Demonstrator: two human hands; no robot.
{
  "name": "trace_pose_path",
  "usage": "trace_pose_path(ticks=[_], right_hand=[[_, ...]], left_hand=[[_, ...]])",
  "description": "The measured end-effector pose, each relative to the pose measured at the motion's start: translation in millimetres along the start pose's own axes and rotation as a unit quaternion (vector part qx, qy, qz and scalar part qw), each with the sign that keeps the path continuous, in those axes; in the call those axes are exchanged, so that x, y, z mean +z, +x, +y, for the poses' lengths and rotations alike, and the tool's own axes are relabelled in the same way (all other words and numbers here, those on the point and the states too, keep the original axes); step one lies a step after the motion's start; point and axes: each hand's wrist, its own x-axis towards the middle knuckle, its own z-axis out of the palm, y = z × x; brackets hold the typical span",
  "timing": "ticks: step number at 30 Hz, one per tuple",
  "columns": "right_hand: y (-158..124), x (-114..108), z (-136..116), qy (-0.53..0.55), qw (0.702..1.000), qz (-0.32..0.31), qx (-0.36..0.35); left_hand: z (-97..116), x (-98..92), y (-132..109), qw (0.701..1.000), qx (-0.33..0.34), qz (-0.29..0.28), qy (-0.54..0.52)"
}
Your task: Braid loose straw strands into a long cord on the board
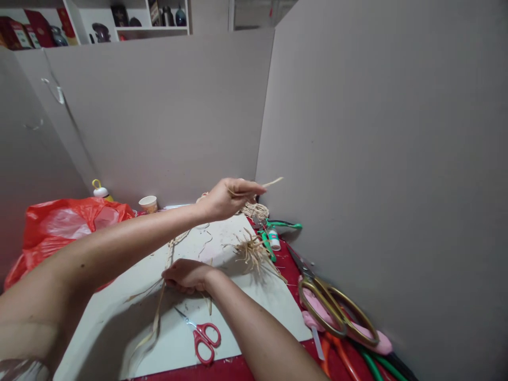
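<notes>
My left hand is raised over the far side of the white board, pinched shut on a thin straw strip whose end pokes out to the right. My right hand rests low on the board with fingers closed on a bundle of straw strands that trail toward the near edge. A braided length of straw runs up the board between the two hands.
Small red-handled scissors lie just in front of my right wrist. A tangle of straw scraps, a small glue bottle, green-handled pliers and large gold scissors line the right side. A red plastic bag and paper cup sit at the left back. Grey partitions enclose the space.
</notes>
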Motion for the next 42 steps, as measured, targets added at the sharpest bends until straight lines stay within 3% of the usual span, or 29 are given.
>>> trace_pose_path(ticks=[4, 7, 9, 11, 14, 18, 21, 24, 29, 31, 33, 35, 37, 40, 42], right_hand=[[5, 3, 4, 0.004, 1.0, -0.004, -0.007], [7, 4, 3, 0.005, 1.0, -0.003, -0.006], [8, 4, 3, 0.011, 1.0, -0.003, -0.009], [10, 4, 4, 0.019, 1.0, -0.005, -0.01], [10, 3, 5, 0.025, 1.0, -0.012, -0.011], [9, 3, 4, 0.016, 1.0, -0.011, -0.013], [7, 3, 2, 0.005, 1.0, -0.006, -0.018], [6, 3, -1, 0.002, 1.0, -0.01, -0.02], [2, 0, -4, 0.005, 1.0, -0.016, -0.026], [1, -1, -5, 0.006, 0.999, -0.016, -0.028], [-1, -1, -5, 0.006, 0.999, -0.018, -0.027], [-2, -2, -6, 0.006, 0.999, -0.022, -0.023], [-3, -2, -7, 0.006, 0.999, -0.028, -0.023], [-5, -3, -9, 0.003, 0.999, -0.037, -0.026], [-7, -3, -11, -0.001, 0.999, -0.035, -0.026]], left_hand=[[-15, -15.1, -22, 0.97, -0.079, -0.161, 0.166], [-24, -31.4, -37, 0.901, -0.156, -0.314, 0.254], [-28, -39.4, -43, 0.864, -0.188, -0.377, 0.278], [-32, -43.2, -44, 0.865, -0.202, -0.362, 0.282], [-41, -42.3, -39, 0.894, -0.22, -0.282, 0.27], [-57, -36.3, -25, 0.896, -0.317, -0.232, 0.206], [-68, -32.2, -19, 0.884, -0.368, -0.253, 0.14], [-73, -30.1, -19, 0.883, -0.356, -0.292, 0.09], [-71, -35.1, -26, 0.845, -0.325, -0.424, -0.032], [-70, -40.2, -33, 0.862, -0.296, -0.41, 0.036], [-67, -46.8, -43, 0.893, -0.245, -0.324, 0.195], [-61, -55.1, -55, 0.884, -0.223, -0.256, 0.322], [-52, -65.6, -67, 0.868, -0.273, -0.286, 0.302], [-33, -86.4, -82, 0.866, -0.334, -0.346, 0.136], [-22, -103.4, -88, 0.857, -0.357, -0.362, 0.084]])
